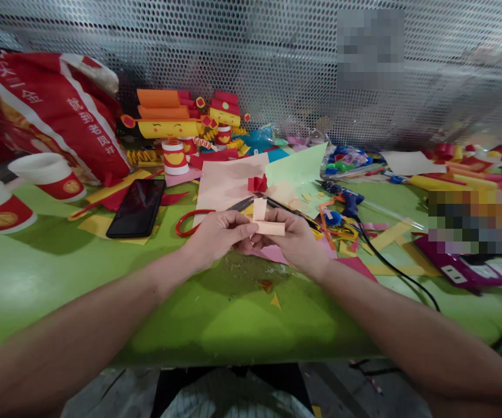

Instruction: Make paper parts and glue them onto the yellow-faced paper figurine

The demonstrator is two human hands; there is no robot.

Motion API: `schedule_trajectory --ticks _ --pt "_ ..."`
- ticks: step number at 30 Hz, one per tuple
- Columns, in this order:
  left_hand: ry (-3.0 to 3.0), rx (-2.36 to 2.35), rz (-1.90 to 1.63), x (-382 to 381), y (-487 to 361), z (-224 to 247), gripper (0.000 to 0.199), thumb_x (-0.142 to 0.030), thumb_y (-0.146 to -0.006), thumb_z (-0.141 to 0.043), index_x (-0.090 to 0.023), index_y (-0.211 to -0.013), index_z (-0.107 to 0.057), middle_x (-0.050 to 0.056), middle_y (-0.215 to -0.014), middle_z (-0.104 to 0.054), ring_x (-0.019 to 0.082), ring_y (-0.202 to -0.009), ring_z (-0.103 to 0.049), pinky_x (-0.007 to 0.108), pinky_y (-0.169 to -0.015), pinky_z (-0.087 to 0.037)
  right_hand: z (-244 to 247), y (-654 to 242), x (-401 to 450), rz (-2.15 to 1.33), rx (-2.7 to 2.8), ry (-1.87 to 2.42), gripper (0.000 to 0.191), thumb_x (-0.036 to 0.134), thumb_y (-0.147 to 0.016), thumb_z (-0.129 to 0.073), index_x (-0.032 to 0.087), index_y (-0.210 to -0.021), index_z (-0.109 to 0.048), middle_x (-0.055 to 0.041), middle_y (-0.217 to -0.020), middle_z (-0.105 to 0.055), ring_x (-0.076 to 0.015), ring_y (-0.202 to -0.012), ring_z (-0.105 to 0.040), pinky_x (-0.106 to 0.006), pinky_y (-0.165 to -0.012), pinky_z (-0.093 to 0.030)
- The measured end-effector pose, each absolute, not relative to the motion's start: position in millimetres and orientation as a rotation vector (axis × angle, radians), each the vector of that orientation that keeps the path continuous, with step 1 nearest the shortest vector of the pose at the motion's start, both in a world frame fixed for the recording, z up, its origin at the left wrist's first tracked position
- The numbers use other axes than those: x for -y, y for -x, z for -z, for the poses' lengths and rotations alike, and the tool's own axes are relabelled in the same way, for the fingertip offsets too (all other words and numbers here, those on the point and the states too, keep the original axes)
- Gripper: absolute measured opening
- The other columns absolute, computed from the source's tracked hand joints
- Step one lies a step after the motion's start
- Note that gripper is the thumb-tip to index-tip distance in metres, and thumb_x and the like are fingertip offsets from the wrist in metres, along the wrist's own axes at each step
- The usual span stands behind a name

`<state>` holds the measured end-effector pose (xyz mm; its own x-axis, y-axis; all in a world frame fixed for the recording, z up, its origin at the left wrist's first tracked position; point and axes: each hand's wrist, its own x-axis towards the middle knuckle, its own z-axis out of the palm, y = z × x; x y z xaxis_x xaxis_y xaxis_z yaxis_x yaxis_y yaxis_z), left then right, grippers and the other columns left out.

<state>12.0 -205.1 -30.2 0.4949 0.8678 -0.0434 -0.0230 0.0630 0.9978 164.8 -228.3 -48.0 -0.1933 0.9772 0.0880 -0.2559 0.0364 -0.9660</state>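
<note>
Above the green table (251,334), both my hands meet on pale peach paper strips (270,228) that cross each other, one upright and one sideways. My left hand (218,233) pinches them where they cross, thumb on top. Fingers of my right hand (298,238) are closed on the sideways strip from behind and below. Just beyond lie a folded red paper piece (257,184) and a large peach sheet (220,183). Red-handled scissors (184,226) rest beside my left hand, partly hidden by it.
A black phone (136,208) and white paper cups (48,174) stand left, before a red bag (54,110). Paper figures (168,119) stand at the back. To the right are a blue glue gun (346,198) with its cord, paper scraps and a purple power strip (459,264).
</note>
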Motion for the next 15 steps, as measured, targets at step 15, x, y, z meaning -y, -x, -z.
schedule_trajectory --ticks 15 --pt "-1.408 -0.866 -0.74 205.8 -8.9 21.7 0.019 -0.027 -0.074 -0.067 -0.014 -0.063 -0.058 -0.003 -0.046 -0.059 0.007 -0.041 -0.052 0.019 -0.046 -0.042 48.2 -165.4 229.2 -1.505 1.119 0.865 0.034 0.042 -0.059 -0.08 0.019 -0.069 -0.058 0.0025 -0.056 -0.067 -0.0108 -0.05 -0.064 -0.025 -0.054 -0.055"
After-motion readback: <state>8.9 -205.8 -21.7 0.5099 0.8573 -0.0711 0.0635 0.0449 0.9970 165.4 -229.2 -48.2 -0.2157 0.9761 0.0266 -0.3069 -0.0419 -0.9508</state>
